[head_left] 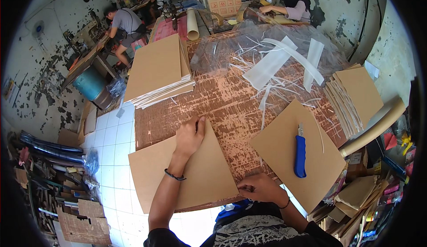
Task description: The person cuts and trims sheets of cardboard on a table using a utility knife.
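Observation:
My left hand lies flat, fingers together, on the top edge of a brown cardboard sheet that overhangs the near edge of the worn wooden table. My right hand pinches that sheet's lower right corner between fingers and thumb. To the right, a second cardboard sheet lies flat with a blue utility knife resting on it, untouched.
A tall stack of cardboard sheets stands at the table's far left and a fanned stack at the right. White paper strips and clear plastic cover the far side. Two people work at benches behind. Scrap cardboard piles lie on the tiled floor.

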A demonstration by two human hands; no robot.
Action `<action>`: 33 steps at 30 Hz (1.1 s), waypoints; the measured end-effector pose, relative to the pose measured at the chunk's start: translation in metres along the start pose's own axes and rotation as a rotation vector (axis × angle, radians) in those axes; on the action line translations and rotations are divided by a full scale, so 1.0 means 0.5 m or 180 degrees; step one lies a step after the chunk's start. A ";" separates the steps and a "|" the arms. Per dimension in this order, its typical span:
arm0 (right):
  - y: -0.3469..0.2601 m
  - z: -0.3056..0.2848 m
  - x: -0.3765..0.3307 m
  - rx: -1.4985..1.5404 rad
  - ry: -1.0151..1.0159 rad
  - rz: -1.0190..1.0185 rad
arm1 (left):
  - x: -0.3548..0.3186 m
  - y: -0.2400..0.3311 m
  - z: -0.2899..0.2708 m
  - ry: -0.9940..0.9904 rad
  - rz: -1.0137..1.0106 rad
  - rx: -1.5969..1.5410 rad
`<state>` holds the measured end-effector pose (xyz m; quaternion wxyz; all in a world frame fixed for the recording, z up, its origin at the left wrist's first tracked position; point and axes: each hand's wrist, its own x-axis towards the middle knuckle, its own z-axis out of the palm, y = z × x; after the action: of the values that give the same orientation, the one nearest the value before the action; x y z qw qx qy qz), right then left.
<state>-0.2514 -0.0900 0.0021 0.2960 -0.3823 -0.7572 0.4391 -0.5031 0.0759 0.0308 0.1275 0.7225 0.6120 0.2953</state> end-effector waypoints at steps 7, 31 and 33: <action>-0.002 -0.005 0.001 -0.0033 -0.0061 -0.0030 | -0.001 -0.002 0.005 0.0044 -0.0004 0.0021; 0.015 -0.001 -0.002 -0.0018 -0.0067 -0.0077 | 0.000 -0.009 0.006 0.0032 -0.0010 -0.0062; 0.011 -0.002 -0.001 -0.0033 -0.0093 -0.0098 | 0.000 -0.004 0.000 0.0023 -0.0040 -0.0077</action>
<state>-0.2487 -0.0885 -0.0024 0.2895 -0.3656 -0.7696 0.4361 -0.5047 0.0763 0.0297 0.1358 0.7160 0.6133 0.3045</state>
